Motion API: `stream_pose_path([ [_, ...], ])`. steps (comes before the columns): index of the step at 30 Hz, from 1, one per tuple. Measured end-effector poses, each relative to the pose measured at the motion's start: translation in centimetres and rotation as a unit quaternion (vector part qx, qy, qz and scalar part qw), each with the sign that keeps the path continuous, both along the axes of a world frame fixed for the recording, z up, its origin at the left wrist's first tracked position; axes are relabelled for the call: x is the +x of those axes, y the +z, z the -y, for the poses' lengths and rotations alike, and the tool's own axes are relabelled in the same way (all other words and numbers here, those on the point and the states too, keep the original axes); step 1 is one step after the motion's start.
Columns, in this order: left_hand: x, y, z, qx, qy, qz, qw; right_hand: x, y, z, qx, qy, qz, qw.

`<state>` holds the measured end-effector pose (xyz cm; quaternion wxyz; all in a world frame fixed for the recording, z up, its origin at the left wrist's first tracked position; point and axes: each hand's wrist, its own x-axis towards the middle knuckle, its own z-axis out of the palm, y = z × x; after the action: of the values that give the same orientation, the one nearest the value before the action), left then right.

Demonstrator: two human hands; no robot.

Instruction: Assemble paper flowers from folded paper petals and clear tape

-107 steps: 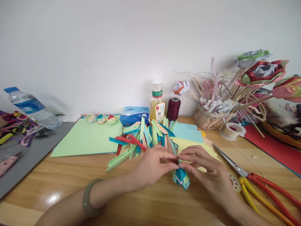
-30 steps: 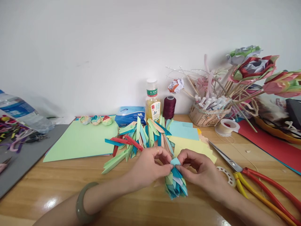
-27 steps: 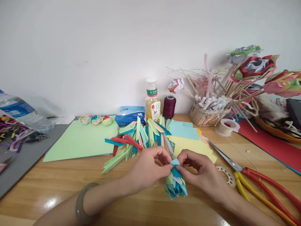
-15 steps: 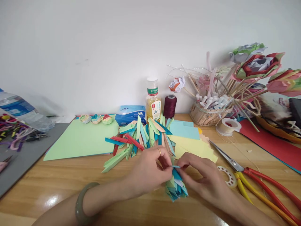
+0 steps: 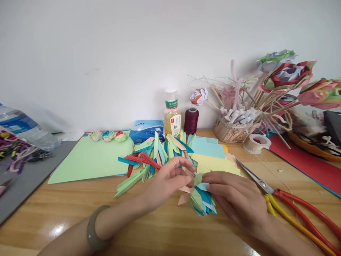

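Observation:
A woven bundle of folded paper strips (image 5: 203, 202), blue, green and white, lies on the wooden table (image 5: 80, 206). My right hand (image 5: 234, 199) rests over it, fingers pressed on its top blue strip (image 5: 202, 186). My left hand (image 5: 167, 179), with a ring and a green bangle on the wrist, hovers just left of the bundle with fingers spread and nothing clearly in them. A peach strip (image 5: 184, 193) sticks out below the left fingers. Behind the hands lies a pile of loose folded strips (image 5: 157, 156) in green, blue and red.
Green paper sheets (image 5: 90, 160) lie at left, blue and yellow sheets (image 5: 213, 156) at right. Scissors (image 5: 287, 202) with red and yellow handles lie to the right. At the back stand a tissue pack (image 5: 146, 129), a small bottle (image 5: 172, 117), a thread spool (image 5: 191, 121) and a basket of paper flowers (image 5: 239, 124).
My left hand has let go of the bundle and opened, lifting slightly left. The right hand has flattened over the bundle's top, and the bundle now lies more on its side.

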<state>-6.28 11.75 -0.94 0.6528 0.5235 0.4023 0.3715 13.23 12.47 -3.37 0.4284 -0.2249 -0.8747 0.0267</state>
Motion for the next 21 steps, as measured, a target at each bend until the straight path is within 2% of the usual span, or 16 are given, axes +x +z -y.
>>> stream_pose_path([
  [2,0.2,-0.1,-0.2,-0.011,0.001,-0.060,0.998,0.2,-0.1,-0.2,0.016,-0.001,0.009,1.000],
  [4,0.4,-0.2,-0.1,0.011,-0.006,-0.098,0.995,0.4,-0.2,-0.2,0.017,-0.008,0.031,0.999],
  [5,0.4,-0.2,0.0,0.041,-0.001,-0.108,0.993,0.4,-0.1,-0.1,0.015,-0.017,0.038,0.999],
  [7,0.4,-0.3,0.2,0.154,0.038,-0.137,0.978,0.4,0.2,0.1,0.000,-0.053,0.024,0.998],
  [9,0.2,-0.4,0.5,0.307,0.090,-0.182,0.930,0.1,0.7,0.5,-0.062,-0.091,-0.015,0.994],
  [11,0.1,-0.7,0.6,0.435,0.128,-0.232,0.860,-0.3,1.3,0.7,-0.192,-0.103,-0.043,0.975],
  [13,0.0,-1.1,0.7,0.509,0.144,-0.279,0.802,-0.9,1.8,0.8,-0.333,-0.080,-0.055,0.938],
  [15,-0.1,-1.5,0.7,0.538,0.156,-0.310,0.768,-1.3,1.9,0.8,-0.433,-0.053,-0.075,0.897],
  [16,0.0,-1.7,0.8,0.540,0.161,-0.314,0.764,-1.5,1.9,0.7,-0.466,-0.041,-0.087,0.879],
  [18,0.1,-1.9,0.7,0.516,0.164,-0.294,0.788,-1.6,1.5,0.5,-0.509,-0.028,-0.110,0.853],
  [21,0.3,-2.0,0.7,0.418,0.155,-0.222,0.867,-1.5,0.9,0.2,-0.547,-0.015,-0.132,0.826],
])
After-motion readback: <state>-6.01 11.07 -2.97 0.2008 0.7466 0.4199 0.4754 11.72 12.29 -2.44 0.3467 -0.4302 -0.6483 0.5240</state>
